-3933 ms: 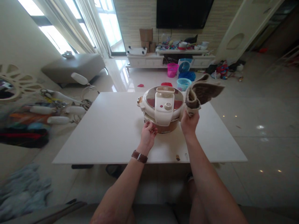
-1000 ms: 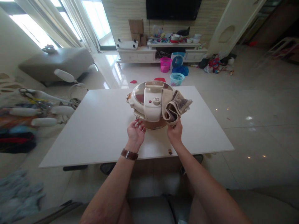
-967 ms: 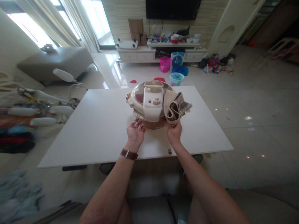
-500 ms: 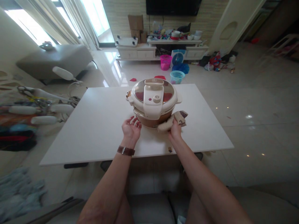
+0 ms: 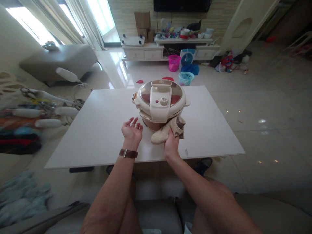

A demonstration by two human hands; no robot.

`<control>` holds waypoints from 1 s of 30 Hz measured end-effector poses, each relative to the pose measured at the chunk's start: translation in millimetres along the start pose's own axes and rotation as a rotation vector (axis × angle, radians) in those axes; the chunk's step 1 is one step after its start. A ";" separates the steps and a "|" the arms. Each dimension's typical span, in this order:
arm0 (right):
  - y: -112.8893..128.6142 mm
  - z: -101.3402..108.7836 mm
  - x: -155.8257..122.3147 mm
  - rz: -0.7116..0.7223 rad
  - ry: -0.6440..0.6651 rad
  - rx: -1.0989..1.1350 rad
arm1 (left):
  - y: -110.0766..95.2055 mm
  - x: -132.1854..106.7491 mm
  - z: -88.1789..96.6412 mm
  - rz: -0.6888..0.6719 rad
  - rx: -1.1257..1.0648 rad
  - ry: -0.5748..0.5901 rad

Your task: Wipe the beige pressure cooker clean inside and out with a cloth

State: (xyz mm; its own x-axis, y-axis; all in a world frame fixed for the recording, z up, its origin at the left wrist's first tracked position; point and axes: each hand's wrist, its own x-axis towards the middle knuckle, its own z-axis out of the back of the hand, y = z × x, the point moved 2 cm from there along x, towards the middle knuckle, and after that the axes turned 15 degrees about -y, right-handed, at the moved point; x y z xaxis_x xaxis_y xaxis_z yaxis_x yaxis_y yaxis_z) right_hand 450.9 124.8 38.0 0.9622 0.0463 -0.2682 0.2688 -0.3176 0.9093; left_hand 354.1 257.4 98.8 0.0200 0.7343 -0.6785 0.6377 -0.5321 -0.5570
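A cream pressure cooker [image 5: 161, 102] with a clamped lid and brown base stands on the white table [image 5: 102, 130]. My right hand [image 5: 172, 144] is closed on a beige and brown cloth [image 5: 168, 130], pressed against the cooker's front lower side. My left hand [image 5: 132, 130], with a brown watch on the wrist, hovers palm up with fingers spread, just left of the cooker, holding nothing.
A rack with white-handled tools [image 5: 46, 110] sits left of the table. Beyond the table are a pink basket [image 5: 173, 62], a teal basket [image 5: 186, 78], a grey ottoman [image 5: 60, 60] and a cluttered TV cabinet [image 5: 170, 48]. A small scrap [image 5: 186, 152] lies near the table's front edge.
My right hand brought the cloth down from beside the lid to the cooker's base, then slid it left along the front. My left hand drew back slightly and opened wider.
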 end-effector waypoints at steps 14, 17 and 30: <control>19.3 -4.3 -31.7 -0.165 0.073 0.096 | -4.2 0.8 -1.0 0.039 -0.001 -0.002; 26.3 -7.8 -38.6 -0.389 0.090 0.255 | -13.5 5.3 1.7 -0.028 -0.039 -0.046; 50.9 2.4 42.6 -0.357 -0.084 0.210 | -12.9 6.2 4.9 -0.001 -0.101 -0.116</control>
State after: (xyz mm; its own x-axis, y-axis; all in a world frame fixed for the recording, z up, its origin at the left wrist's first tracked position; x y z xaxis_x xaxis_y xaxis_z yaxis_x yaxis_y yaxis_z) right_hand 505.4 108.4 72.2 0.8012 0.1139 -0.5874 0.5615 -0.4823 0.6724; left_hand 342.2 266.7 99.5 -0.0657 0.6783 -0.7319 0.7119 -0.4821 -0.5107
